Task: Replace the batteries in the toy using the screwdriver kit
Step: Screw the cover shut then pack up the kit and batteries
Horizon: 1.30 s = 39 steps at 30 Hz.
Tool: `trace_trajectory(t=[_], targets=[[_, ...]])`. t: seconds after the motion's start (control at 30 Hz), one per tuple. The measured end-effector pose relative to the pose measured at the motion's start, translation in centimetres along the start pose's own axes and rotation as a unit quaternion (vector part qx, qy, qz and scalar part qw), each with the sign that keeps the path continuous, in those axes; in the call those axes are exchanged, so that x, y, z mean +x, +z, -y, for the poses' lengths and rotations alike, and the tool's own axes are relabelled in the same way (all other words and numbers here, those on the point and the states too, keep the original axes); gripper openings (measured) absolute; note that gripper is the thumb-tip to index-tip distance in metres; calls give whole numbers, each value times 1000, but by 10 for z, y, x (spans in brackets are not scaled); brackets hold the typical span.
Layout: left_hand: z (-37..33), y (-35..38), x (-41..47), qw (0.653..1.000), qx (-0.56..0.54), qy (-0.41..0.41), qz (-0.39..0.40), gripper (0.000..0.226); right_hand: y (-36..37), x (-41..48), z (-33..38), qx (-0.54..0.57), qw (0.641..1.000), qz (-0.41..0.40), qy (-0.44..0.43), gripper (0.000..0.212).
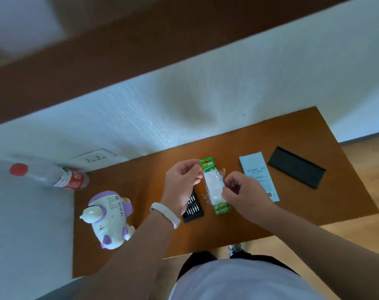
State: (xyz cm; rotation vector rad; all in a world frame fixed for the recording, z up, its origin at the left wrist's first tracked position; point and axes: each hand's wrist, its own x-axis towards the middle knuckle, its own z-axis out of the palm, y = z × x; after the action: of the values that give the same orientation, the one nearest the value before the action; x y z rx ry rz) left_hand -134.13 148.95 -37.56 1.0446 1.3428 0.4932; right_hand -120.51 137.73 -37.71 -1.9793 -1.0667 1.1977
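Green battery pack (213,187) over wooden table (303,204).
Our left hand (181,185) pinches its far end; our right hand (244,195) pinches its clear wrap.

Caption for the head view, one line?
Left hand and right hand hold a green battery pack near the bit tray; the toy lies on the table alongside.
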Motion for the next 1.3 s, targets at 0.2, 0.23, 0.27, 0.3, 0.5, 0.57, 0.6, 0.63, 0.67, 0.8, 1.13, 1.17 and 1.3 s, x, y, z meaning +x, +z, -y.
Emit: trace_trajectory(t=[0.2, 0.23, 0.27, 0.3, 0.5, 0.57, 0.6, 0.63, 0.67, 0.8, 1.13, 1.17, 1.3], targets=[[-11, -7, -31, 991, -131, 5, 9, 14, 1, -9, 19, -14, 999, -11, -29, 10], [-13, -9, -35, 988, -152, 6, 8, 14, 2, -11, 23, -13, 999, -12, -33, 11], [-15, -12, -39, 986, -169, 7, 7, 13, 3, -13, 27, -10, 999, -13, -39, 12], [-17, -15, -43, 983, -183, 8, 7, 12, 5, -15, 31, -7, 999, -12, -45, 13], [-23, -40, -57, 980, -199, 17, 7, 8, 16, -24, 59, -5, 997, 11, -77, 17], [-24, -51, -59, 978, -209, 15, 17, 7, 21, -26, 68, -15, 995, 22, -95, 16], [-25, -57, -60, 976, -215, 16, 24, 7, 24, -27, 72, -18, 994, 28, -102, 15], [-25, -63, -61, 975, -220, 18, 31, 8, 27, -27, 76, -21, 993, 37, -108, 14], [-25, -68, -62, 974, -224, 19, 39, 11, 31, -27, 78, -22, 992, 44, -113, 14], [-25, -87, -66, 970, -230, 24, 72, 11, 44, -23, 86, -29, 989, 49, -136, 12], [-21, -119, -71, 975, -214, 33, 60, 12, 69, -26, 105, -62, 983, 52, -165, 17], [-21, -121, -71, 975, -212, 31, 59, 12, 71, -26, 106, -63, 982, 55, -168, 15], [-19, -132, -71, 978, -198, 29, 60, 12, 77, -30, 113, -63, 981, 53, -174, 20]])
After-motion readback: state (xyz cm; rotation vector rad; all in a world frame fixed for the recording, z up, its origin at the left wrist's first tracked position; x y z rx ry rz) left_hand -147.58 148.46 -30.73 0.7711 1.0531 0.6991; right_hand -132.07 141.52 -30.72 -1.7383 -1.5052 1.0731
